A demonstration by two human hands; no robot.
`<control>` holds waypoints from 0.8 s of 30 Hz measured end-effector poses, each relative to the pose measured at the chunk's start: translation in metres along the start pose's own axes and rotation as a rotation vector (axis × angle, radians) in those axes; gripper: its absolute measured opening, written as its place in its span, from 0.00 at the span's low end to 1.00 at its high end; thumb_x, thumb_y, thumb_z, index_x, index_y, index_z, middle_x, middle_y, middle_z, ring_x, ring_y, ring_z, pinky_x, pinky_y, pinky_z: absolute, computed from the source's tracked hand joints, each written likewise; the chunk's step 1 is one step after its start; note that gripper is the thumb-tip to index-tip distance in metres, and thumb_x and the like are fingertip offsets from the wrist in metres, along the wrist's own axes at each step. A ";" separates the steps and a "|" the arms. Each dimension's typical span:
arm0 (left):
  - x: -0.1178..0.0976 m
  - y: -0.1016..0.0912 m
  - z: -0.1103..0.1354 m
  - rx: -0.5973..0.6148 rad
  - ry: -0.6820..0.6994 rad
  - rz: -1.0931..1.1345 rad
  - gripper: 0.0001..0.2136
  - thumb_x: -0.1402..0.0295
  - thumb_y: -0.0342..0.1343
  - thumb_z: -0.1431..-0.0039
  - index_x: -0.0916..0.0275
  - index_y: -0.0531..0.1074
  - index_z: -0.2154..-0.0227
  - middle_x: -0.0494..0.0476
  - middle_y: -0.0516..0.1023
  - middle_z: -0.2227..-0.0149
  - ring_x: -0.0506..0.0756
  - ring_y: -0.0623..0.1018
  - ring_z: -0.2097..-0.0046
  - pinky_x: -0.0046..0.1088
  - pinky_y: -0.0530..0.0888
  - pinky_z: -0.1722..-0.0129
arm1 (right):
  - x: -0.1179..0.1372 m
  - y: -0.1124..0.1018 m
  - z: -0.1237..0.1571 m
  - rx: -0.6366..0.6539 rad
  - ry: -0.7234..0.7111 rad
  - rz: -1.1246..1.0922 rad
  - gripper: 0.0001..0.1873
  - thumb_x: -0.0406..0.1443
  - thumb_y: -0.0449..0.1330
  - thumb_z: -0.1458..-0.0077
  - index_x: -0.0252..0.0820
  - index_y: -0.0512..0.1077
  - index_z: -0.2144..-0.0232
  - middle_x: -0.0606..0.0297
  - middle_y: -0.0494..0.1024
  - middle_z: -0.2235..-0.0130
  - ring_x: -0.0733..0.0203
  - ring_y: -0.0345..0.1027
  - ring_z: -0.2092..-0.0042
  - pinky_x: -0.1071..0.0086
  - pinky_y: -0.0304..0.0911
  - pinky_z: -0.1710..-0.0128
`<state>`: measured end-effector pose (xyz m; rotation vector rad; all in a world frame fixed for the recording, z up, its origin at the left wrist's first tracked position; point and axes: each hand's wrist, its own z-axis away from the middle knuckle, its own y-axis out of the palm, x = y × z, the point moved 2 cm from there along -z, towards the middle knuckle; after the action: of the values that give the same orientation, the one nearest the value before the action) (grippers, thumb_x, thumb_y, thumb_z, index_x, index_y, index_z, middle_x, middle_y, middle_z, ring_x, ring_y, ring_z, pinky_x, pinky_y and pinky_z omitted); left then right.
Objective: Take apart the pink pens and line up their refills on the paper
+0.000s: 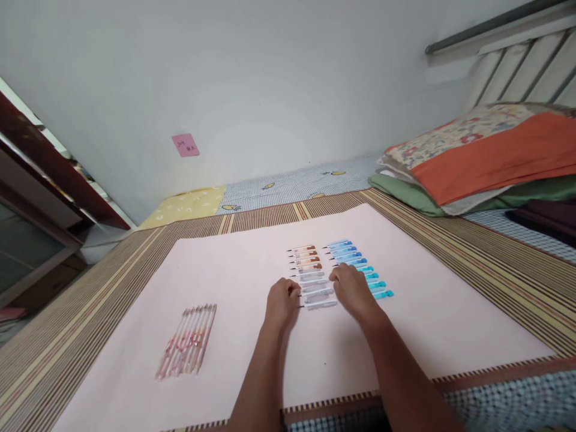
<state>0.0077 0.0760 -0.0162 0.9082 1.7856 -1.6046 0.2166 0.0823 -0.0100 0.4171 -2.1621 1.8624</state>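
Two columns of slim pens lie on a pale pink sheet point(234, 270). In the nearer left column, brown-ended pens point(310, 257) are at the far end and grey translucent pens point(319, 296) at the near end. Dark blue-ended pens point(344, 249) and turquoise-ended pens point(378, 285) form the right column. My left hand point(282, 297) is closed, fingertips curled at the pointed ends of the grey pens. My right hand point(353, 291) is closed at their other ends, covering some turquoise pens' tips. Whatever either hand pinches is hidden by the fingers.
A bundle of pink decorated pens point(189, 342) lies on the sheet's left part. Under the sheet is a striped mat point(450, 246). Folded orange and floral bedding point(490, 153) is stacked at the right. A pink note point(185, 145) sticks to the wall behind.
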 end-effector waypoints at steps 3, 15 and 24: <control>-0.001 0.000 0.000 0.016 0.000 -0.011 0.08 0.77 0.58 0.45 0.59 0.78 0.74 0.52 0.80 0.68 0.52 0.76 0.66 0.28 0.69 0.64 | 0.000 -0.003 0.001 0.003 0.000 0.002 0.16 0.22 0.53 0.44 0.41 0.77 0.69 0.57 0.80 0.58 0.55 0.67 0.56 0.65 0.51 0.59; -0.002 0.006 0.001 0.014 0.012 -0.048 0.08 0.77 0.57 0.47 0.59 0.77 0.75 0.52 0.77 0.70 0.52 0.75 0.67 0.28 0.68 0.65 | 0.006 -0.006 0.006 0.076 -0.004 -0.028 0.17 0.22 0.53 0.44 0.42 0.78 0.72 0.60 0.79 0.63 0.59 0.67 0.60 0.68 0.51 0.62; -0.002 0.011 0.001 -0.047 -0.009 -0.085 0.08 0.76 0.56 0.45 0.59 0.74 0.77 0.52 0.77 0.70 0.52 0.74 0.67 0.28 0.67 0.66 | 0.003 -0.004 0.005 0.072 -0.006 -0.055 0.18 0.22 0.52 0.43 0.43 0.80 0.70 0.60 0.79 0.62 0.58 0.68 0.59 0.68 0.52 0.61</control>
<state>0.0180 0.0750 -0.0214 0.8129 1.8703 -1.6089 0.2151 0.0770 -0.0055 0.4922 -2.0702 1.9159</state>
